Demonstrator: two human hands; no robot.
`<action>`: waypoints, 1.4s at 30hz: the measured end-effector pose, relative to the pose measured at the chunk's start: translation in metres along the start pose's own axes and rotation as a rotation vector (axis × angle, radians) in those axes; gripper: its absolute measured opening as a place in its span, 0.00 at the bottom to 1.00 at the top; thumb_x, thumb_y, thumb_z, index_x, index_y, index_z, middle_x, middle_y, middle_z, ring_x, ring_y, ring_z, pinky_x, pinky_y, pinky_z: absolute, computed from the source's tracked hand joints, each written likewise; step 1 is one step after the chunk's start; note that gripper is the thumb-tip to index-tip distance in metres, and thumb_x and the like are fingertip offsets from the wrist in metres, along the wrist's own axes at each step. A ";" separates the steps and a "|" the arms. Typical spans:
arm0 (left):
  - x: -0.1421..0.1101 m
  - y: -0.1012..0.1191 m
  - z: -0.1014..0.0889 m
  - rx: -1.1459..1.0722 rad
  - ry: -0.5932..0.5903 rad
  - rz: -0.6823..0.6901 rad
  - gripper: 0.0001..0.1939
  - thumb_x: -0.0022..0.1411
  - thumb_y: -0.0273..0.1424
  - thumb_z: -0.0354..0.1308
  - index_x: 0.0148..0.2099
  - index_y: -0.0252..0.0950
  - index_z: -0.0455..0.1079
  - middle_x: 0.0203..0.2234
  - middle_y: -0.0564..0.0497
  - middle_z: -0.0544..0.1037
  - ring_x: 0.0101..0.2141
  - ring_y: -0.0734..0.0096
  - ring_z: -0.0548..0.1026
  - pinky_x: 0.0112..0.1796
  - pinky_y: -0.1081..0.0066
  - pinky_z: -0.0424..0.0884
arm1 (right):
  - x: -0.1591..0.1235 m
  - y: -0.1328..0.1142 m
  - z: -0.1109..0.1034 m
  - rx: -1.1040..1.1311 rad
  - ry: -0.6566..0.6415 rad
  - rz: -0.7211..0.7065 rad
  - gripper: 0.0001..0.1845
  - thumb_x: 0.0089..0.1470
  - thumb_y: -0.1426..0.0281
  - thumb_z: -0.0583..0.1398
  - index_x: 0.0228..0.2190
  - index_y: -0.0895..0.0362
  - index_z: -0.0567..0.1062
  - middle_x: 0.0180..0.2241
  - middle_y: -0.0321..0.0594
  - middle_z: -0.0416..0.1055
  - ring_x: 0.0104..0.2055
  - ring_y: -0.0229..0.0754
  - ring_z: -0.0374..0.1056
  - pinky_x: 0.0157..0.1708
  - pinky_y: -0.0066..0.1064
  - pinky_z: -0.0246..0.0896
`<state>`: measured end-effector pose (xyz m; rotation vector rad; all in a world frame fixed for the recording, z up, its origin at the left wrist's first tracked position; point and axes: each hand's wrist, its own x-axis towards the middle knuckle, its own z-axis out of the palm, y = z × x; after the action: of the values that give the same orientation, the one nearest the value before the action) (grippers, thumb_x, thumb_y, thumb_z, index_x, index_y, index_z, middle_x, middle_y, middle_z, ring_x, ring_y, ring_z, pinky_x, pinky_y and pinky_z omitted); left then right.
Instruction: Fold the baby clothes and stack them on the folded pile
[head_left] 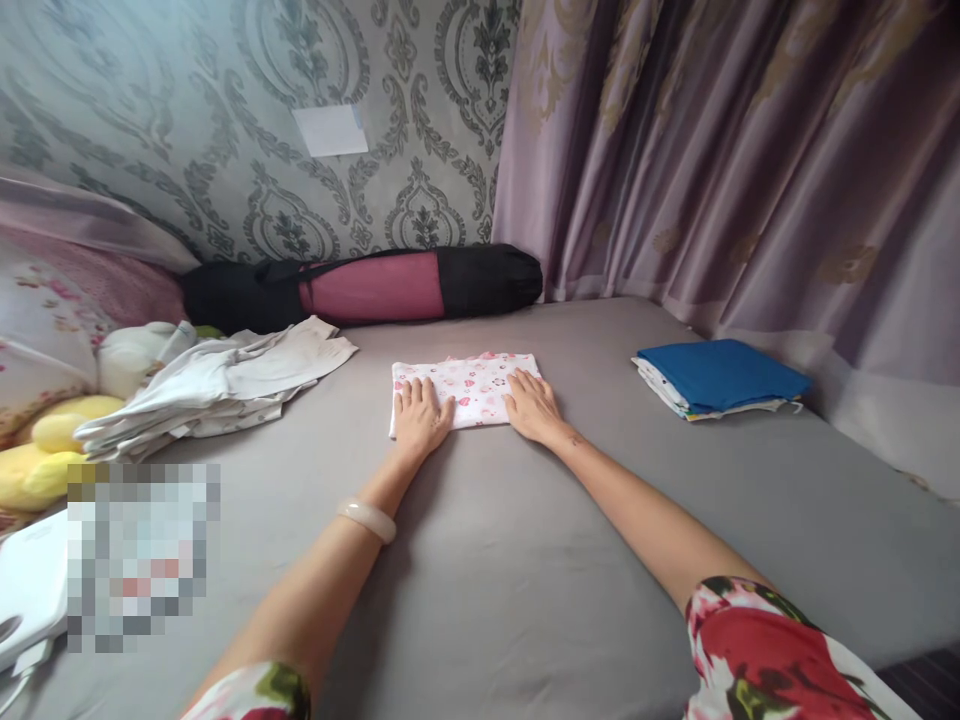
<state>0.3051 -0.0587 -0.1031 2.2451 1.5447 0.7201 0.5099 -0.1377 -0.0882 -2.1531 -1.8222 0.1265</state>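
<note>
A white cloth garment with pink hearts and flowers lies folded into a flat rectangle on the grey bed sheet. My left hand rests palm down on its left end, fingers stretched out. On the right end lies my right hand, also flat with its fingers extended. Neither hand grips the fabric. A pale bangle circles my left wrist. What exact kind of garment it is, the folds do not show.
Pale clothes are heaped at the left, beside yellow and white plush toys. A folded stack topped with blue cloth sits at the right. Along the wall lies a long black and maroon bag. A white device with a cable is near left.
</note>
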 end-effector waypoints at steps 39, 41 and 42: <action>0.032 0.020 0.025 -0.048 -0.068 0.219 0.24 0.64 0.31 0.49 0.62 0.37 0.64 0.64 0.39 0.63 0.66 0.50 0.55 0.64 0.50 0.42 | 0.038 -0.051 0.021 -0.011 -0.053 -0.124 0.29 0.65 0.68 0.43 0.65 0.60 0.58 0.69 0.43 0.49 0.70 0.46 0.43 0.68 0.46 0.30; 0.031 0.021 0.025 -0.051 -0.047 0.203 0.23 0.64 0.31 0.49 0.61 0.39 0.66 0.64 0.40 0.63 0.66 0.49 0.55 0.64 0.49 0.42 | 0.038 -0.051 0.021 -0.012 -0.046 -0.124 0.29 0.66 0.67 0.42 0.65 0.59 0.59 0.69 0.42 0.50 0.70 0.47 0.43 0.68 0.46 0.31; 0.030 0.022 0.024 -0.051 -0.038 0.191 0.22 0.65 0.31 0.49 0.60 0.40 0.67 0.64 0.41 0.63 0.66 0.48 0.55 0.64 0.48 0.42 | 0.037 -0.051 0.021 -0.014 -0.040 -0.119 0.29 0.66 0.67 0.42 0.65 0.58 0.59 0.69 0.42 0.50 0.70 0.47 0.44 0.68 0.46 0.32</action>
<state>0.3444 -0.0377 -0.1046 2.3755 1.2922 0.7552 0.4627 -0.0904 -0.0881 -2.0591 -1.9732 0.1306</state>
